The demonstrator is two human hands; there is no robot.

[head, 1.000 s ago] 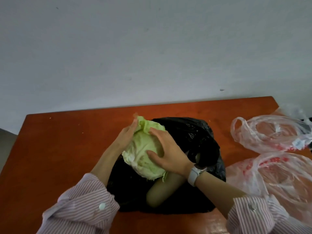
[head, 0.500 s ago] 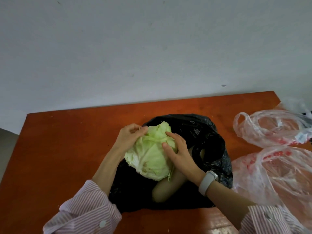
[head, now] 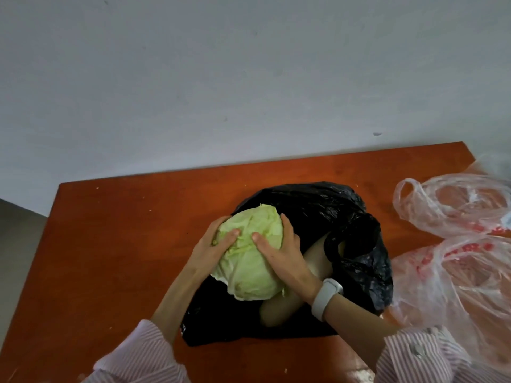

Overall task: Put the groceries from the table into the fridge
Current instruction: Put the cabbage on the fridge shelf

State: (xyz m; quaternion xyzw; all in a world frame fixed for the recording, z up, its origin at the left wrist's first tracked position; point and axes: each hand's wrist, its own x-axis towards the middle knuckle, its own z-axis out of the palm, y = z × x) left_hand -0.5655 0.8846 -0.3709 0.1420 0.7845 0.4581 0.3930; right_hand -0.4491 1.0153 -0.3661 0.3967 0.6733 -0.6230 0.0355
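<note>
cabbage [head: 250,261] gripped between left hand [head: 210,251] and right hand [head: 282,257], fingers curled round it.

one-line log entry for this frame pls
left hand: grips cabbage | right hand: grips cabbage | over black bag | fridge: unseen

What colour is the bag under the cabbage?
Black, a glossy crumpled plastic bag, seen in the head view beneath the pale green cabbage.
</note>
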